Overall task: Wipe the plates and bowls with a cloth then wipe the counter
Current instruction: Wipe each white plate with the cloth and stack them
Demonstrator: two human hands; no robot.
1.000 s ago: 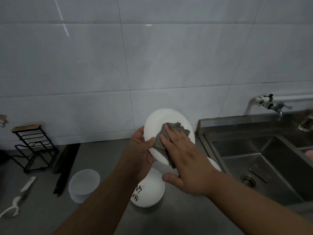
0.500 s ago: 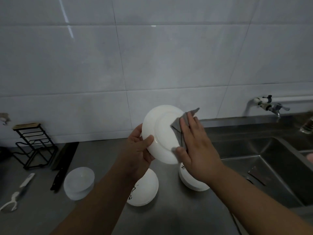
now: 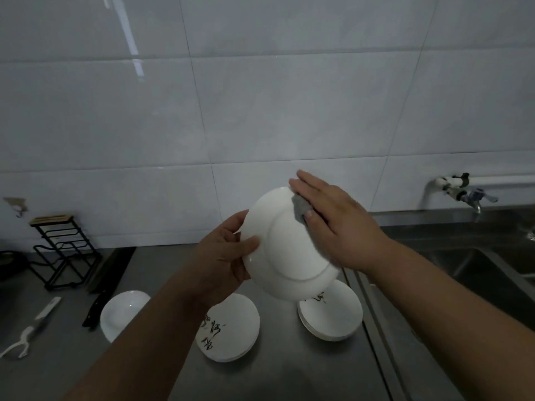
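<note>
Plate [image 3: 292, 250] is held up off the counter, tilted, foot-ring side toward the camera. Left hand [image 3: 223, 256] grips the rim at 9 o'clock, thumb across the near face, fingers curled round the back. Right hand [image 3: 338, 224] is flat with fingers straight, pressing the grey cloth [image 3: 299, 206] onto the plate at 1–2 o'clock. Its fingertips overshoot the rim, and the cloth is mostly hidden under the palm.

Below, on the steel counter [image 3: 289, 377]:
- plate stack [image 3: 231, 328] at 7 o'clock of the held plate
- second stack [image 3: 333, 316] at 5 o'clock, partly covered by the held plate
- both top plates carry black brush-style characters, unreadable
- white bowl [image 3: 124, 311] at 8 o'clock, partly behind the left forearm

Further left: black knife [image 3: 107, 287], white peeler [image 3: 31, 325], wire rack [image 3: 60, 253]. Sink [image 3: 492, 273] at 3 o'clock, tap [image 3: 463, 193] on the wall behind it.
</note>
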